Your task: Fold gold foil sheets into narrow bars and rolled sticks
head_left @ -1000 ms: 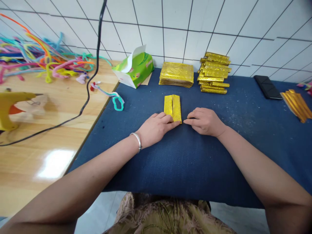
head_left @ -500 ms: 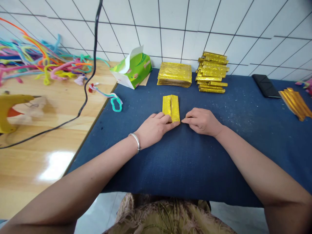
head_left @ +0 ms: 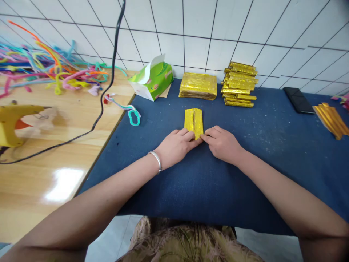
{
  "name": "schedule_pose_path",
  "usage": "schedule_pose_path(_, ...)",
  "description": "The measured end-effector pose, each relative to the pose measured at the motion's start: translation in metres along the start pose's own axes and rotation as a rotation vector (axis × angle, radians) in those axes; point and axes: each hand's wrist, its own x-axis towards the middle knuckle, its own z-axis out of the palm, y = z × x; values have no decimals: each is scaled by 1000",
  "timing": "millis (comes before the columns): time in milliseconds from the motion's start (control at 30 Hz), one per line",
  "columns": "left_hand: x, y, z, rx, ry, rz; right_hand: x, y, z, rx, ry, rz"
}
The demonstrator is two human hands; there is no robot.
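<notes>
One folded gold sheet (head_left: 189, 120) lies on the dark blue surface (head_left: 174, 196), its near end at the fingers of both hands. The left hand (head_left: 176, 148) has its fingers bent and close together over that end, holding it down, with the thumb stretched along the near edge. The right hand (head_left: 225, 145) has its fingers curled in, the fingertips drawn together at the near right corner; whether they pinch the corner I cannot tell. A silver bangle (head_left: 156, 162) circles the left wrist.

The sheet's long axis runs away from the fingers, with the far end pointing to the wall and leaning slightly left. A slit between two flaps follows that axis down the middle.

Straight beyond the fingers sits a flat stack of gold sheets (head_left: 198, 86), its long side crosswise. Beyond and to their right is a pile of gold rolls (head_left: 239, 85), mostly crosswise too; beyond and to their left, a green pack (head_left: 159, 80). Left of the fingers lies a teal loop (head_left: 134, 117). Well to their right are a black phone (head_left: 298, 100) and some orange-gold strips (head_left: 331, 120). Far to their left are a yellow glue gun (head_left: 12, 125) and tangled fuzzy stems (head_left: 58, 69), and behind everything stands the tiled wall (head_left: 201, 18).
</notes>
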Motion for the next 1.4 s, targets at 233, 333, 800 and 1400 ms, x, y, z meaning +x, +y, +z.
schedule_pose_path(233,-9,21,-8,64,13,-15,5,-11,-11,-69,-111,41)
schedule_pose_path(333,-11,27,-9,93,0,-28,6,-14,-14,-76,-114,33)
schedule_pose_path(800,-10,30,-12,43,-77,-75,8,-25,-14,-119,-118,66)
schedule_pose_path(1400,-10,26,-20,39,-81,-149,3,-40,-1,-39,-25,16)
